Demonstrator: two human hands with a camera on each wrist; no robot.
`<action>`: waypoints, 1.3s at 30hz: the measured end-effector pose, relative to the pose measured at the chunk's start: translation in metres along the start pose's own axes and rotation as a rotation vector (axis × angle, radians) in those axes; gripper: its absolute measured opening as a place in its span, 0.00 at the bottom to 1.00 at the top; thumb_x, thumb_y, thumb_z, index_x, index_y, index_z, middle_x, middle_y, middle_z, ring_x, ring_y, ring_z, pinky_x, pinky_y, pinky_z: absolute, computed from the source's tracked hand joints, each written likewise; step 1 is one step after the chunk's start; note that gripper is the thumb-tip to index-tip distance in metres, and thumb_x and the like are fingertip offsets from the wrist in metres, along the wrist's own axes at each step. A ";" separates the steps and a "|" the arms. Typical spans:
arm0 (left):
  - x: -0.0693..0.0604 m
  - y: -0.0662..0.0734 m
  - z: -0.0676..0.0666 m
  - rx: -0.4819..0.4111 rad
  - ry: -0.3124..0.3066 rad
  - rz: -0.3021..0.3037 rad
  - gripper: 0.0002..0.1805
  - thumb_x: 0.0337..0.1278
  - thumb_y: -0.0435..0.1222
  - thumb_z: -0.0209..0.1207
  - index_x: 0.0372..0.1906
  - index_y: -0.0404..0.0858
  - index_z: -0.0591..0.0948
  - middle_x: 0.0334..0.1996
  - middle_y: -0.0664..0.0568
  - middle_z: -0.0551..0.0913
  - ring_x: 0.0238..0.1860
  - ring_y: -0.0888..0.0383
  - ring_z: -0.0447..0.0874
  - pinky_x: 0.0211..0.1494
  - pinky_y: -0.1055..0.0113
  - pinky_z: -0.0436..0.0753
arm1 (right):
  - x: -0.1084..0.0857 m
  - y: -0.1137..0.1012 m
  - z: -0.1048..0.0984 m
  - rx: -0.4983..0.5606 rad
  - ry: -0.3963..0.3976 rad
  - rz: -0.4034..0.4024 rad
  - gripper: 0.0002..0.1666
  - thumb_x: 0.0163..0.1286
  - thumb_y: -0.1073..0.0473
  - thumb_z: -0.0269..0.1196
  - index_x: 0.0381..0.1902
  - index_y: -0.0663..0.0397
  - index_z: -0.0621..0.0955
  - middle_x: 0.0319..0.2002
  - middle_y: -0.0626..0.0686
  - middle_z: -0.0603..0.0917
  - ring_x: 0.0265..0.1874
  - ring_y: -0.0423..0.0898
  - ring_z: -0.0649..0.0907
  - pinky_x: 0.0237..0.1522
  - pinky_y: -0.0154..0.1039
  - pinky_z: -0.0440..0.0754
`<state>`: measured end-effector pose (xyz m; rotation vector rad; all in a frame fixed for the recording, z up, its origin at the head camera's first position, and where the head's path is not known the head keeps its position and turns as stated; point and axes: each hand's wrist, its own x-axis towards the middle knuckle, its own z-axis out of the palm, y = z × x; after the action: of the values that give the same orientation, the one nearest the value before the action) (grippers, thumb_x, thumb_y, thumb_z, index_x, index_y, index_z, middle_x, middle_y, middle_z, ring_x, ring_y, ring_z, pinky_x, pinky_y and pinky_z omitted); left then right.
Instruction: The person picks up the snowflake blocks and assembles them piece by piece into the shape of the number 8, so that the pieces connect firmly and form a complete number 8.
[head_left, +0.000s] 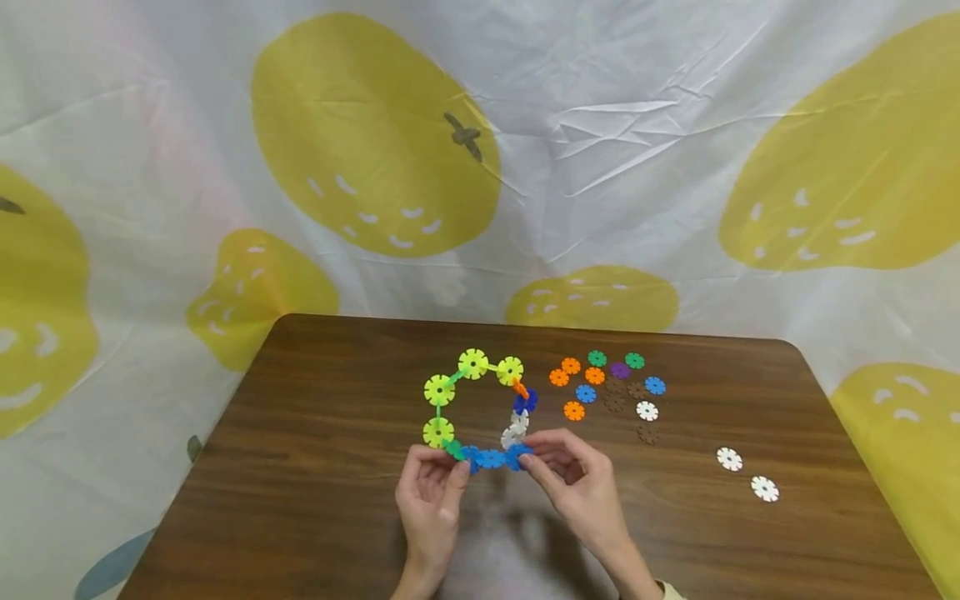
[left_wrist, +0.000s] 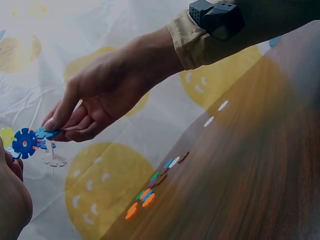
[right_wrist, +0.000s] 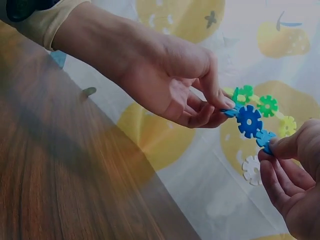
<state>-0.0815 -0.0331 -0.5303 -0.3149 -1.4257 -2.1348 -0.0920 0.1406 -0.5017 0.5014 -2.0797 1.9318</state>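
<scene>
A closed loop of notched plastic discs, in yellow-green, green, blue, white, dark blue and orange, is held up in both hands. My left hand pinches its lower left part, near the green and blue discs. At the lower right corner, the thumb and fingers of my right hand pinch a blue disc beside the white ones. In the left wrist view the right hand grips a light blue disc next to a blue disc. The right wrist view shows a blue disc between the two hands.
Loose orange, green, blue, purple, brown and white discs lie right of the loop on the brown wooden table. Two white discs lie farther right. Behind the table hangs a white cloth with yellow fruit prints.
</scene>
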 end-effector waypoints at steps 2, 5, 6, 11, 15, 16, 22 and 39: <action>0.000 0.000 0.000 -0.002 -0.004 0.003 0.13 0.57 0.18 0.61 0.38 0.13 0.68 0.32 0.43 0.79 0.37 0.64 0.82 0.40 0.76 0.85 | -0.001 0.000 0.001 0.008 0.007 0.004 0.12 0.63 0.75 0.68 0.45 0.65 0.84 0.37 0.63 0.88 0.32 0.41 0.88 0.37 0.33 0.88; 0.000 0.000 0.000 -0.006 -0.014 0.006 0.12 0.56 0.16 0.60 0.38 0.13 0.68 0.33 0.45 0.80 0.37 0.65 0.82 0.39 0.76 0.84 | -0.001 0.001 0.001 0.014 0.018 -0.004 0.12 0.63 0.75 0.68 0.45 0.65 0.84 0.37 0.63 0.88 0.32 0.41 0.88 0.37 0.33 0.88; 0.000 0.000 0.000 -0.009 -0.017 0.008 0.12 0.55 0.15 0.59 0.38 0.13 0.68 0.34 0.47 0.80 0.37 0.65 0.82 0.39 0.76 0.84 | -0.001 0.001 0.001 0.017 0.020 -0.008 0.12 0.63 0.75 0.68 0.45 0.65 0.84 0.37 0.63 0.88 0.32 0.41 0.88 0.37 0.32 0.88; 0.001 0.001 0.002 -0.015 -0.024 0.023 0.11 0.51 0.11 0.57 0.38 0.12 0.67 0.36 0.56 0.82 0.38 0.65 0.83 0.40 0.77 0.85 | -0.003 0.000 0.002 0.029 0.019 -0.016 0.12 0.63 0.75 0.67 0.45 0.65 0.84 0.37 0.62 0.88 0.32 0.40 0.87 0.37 0.32 0.88; -0.001 0.002 0.006 -0.018 -0.025 0.053 0.10 0.48 0.09 0.57 0.34 0.12 0.67 0.35 0.58 0.82 0.36 0.67 0.83 0.39 0.78 0.85 | -0.004 -0.001 0.003 0.046 0.039 -0.015 0.11 0.62 0.76 0.67 0.43 0.67 0.84 0.36 0.61 0.89 0.32 0.40 0.88 0.36 0.33 0.88; -0.001 0.002 0.008 -0.021 -0.024 0.060 0.10 0.48 0.09 0.57 0.33 0.13 0.67 0.35 0.58 0.81 0.36 0.67 0.83 0.38 0.78 0.85 | -0.004 -0.001 0.003 0.054 0.050 -0.016 0.10 0.62 0.77 0.67 0.42 0.68 0.84 0.36 0.60 0.89 0.32 0.40 0.88 0.36 0.33 0.88; -0.002 0.003 0.012 -0.038 -0.003 0.067 0.11 0.44 0.07 0.57 0.28 0.14 0.66 0.32 0.58 0.81 0.32 0.68 0.83 0.36 0.79 0.85 | -0.009 0.003 0.010 0.133 0.141 -0.026 0.09 0.59 0.80 0.68 0.38 0.74 0.85 0.36 0.51 0.91 0.29 0.39 0.88 0.33 0.33 0.88; -0.013 -0.003 0.024 -0.049 -0.111 -0.186 0.21 0.57 0.16 0.59 0.51 0.15 0.63 0.42 0.55 0.81 0.43 0.64 0.84 0.47 0.73 0.86 | -0.017 0.004 0.022 0.201 0.303 0.112 0.09 0.60 0.78 0.68 0.39 0.77 0.82 0.35 0.50 0.91 0.30 0.40 0.89 0.35 0.35 0.89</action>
<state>-0.0751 -0.0063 -0.5292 -0.3348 -1.5189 -2.3365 -0.0775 0.1205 -0.5140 0.1206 -1.7691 2.1397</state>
